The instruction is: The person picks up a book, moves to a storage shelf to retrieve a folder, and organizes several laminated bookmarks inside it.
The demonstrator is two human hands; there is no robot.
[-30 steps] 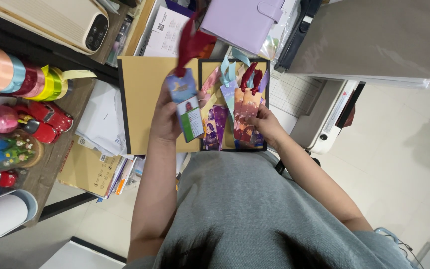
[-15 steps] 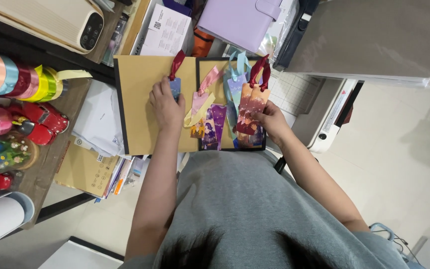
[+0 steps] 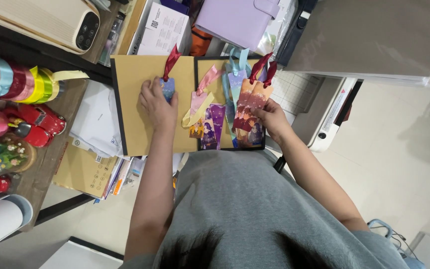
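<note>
The left hand (image 3: 158,105) presses a blue bookmark with dark red ribbon (image 3: 167,85) flat on the tan cardboard sheet (image 3: 133,99). At three o'clock, the right hand (image 3: 272,118) pinches two orange bookmarks (image 3: 251,99) above the black-framed tray (image 3: 230,145). At twelve o'clock lies a lilac snap-closure binder (image 3: 235,20).

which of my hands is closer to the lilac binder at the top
Left, narrowly. The left hand lies on the tan board, below and left of the lilac binder. The right hand holds orange bookmarks, lower down, below and a bit right of the binder.
</note>
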